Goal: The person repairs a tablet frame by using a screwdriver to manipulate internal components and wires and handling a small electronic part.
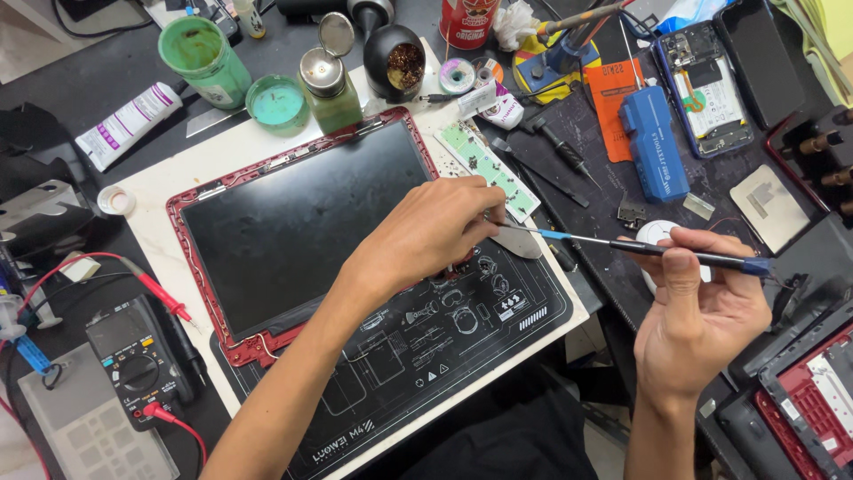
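Observation:
A red-framed laptop screen panel (302,222) lies face up on a black work mat (444,347). My left hand (431,233) rests over the panel's lower right corner, fingers curled at the frame edge near a flat metal pry tool (518,240). My right hand (697,316) grips a long thin black screwdriver (640,249), held nearly level with its tip pointing left toward my left hand's fingers. What sits under my left fingers is hidden.
A multimeter (138,360) with red leads lies at the left. Green jars (206,60), a tube (127,124) and a solder-tip cleaner (395,60) stand behind the panel. A green circuit strip (487,169), blue tool case (653,142), an opened phone (706,89) and red laptop parts (813,400) fill the right side.

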